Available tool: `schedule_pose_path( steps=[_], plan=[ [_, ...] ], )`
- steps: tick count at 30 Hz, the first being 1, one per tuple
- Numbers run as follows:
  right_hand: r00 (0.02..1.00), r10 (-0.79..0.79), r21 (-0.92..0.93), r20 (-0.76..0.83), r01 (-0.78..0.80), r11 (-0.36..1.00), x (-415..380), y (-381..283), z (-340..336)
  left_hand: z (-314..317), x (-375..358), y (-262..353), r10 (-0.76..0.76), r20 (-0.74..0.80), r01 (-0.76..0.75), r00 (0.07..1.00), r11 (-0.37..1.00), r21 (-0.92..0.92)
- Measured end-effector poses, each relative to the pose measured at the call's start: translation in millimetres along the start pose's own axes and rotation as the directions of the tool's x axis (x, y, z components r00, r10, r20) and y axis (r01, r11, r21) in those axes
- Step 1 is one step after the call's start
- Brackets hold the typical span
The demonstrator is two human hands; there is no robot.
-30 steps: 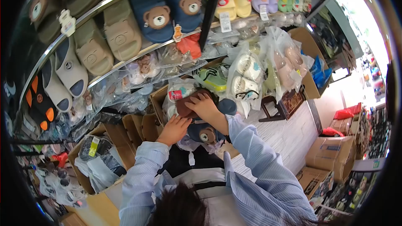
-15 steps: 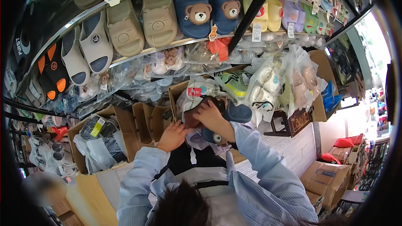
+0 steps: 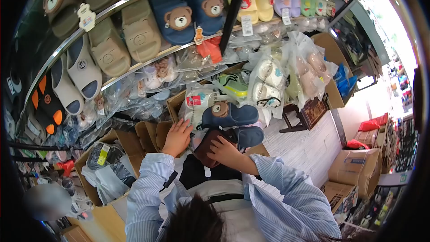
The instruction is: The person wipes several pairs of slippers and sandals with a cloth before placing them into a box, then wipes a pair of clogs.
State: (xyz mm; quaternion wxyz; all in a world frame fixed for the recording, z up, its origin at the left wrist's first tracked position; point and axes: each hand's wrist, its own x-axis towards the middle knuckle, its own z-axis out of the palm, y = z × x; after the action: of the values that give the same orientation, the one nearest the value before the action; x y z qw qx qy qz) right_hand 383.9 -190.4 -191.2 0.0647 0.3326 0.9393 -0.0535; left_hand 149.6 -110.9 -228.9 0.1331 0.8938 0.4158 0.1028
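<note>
My right hand curls its fingers over a dark brown slipper above my lap; part of the slipper is under the hand. My left hand has its fingers stretched out by a clear plastic bag in the cardboard box in front of me, holding nothing that I can see. Just beyond my right hand lie two navy slippers: one with a bear face, and below it another navy slipper, partly covered by the brown one.
A shelf of slippers runs across the front, with bagged footwear under it. At left stands an open cardboard box with bagged goods. Bagged white slippers and a small dark wooden stool are at right. Closed cartons stand farther right.
My right hand has moved lower and nearer to me with the brown slipper. The navy bear slipper now shows in full above it. My left hand has shifted away from the brown slipper.
</note>
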Motion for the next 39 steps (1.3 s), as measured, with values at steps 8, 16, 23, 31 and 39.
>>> schedule_pose_path(
  steps=[8,16,23,31,39],
  plan=[
    [0.949,0.149,0.33,-0.277,-0.051,0.942,-47.7,40.5,-47.0,5.7,40.1,26.5,-0.18,-0.003,0.159,0.984,0.88,-0.448],
    [0.644,0.692,0.424,-0.328,-0.554,0.717,-143.2,99.2,-19.6,41.3,68.2,49.0,-0.296,0.558,0.612,0.776,0.566,-0.552],
    [0.399,0.876,0.572,-0.27,-0.666,0.479,-162.0,94.6,2.2,74.1,85.0,69.6,-0.303,0.749,0.805,0.589,0.146,-0.574],
    [0.488,0.812,0.516,-0.318,-0.63,0.581,-155.0,93.4,18.2,77.7,84.9,75.4,-0.249,0.81,0.707,0.531,-0.397,-0.585],
    [0.512,0.785,0.54,-0.35,-0.574,0.615,-151.6,109.2,18.0,87.6,61.0,52.6,-0.478,0.699,0.572,0.533,-0.405,-0.713]
  ],
)
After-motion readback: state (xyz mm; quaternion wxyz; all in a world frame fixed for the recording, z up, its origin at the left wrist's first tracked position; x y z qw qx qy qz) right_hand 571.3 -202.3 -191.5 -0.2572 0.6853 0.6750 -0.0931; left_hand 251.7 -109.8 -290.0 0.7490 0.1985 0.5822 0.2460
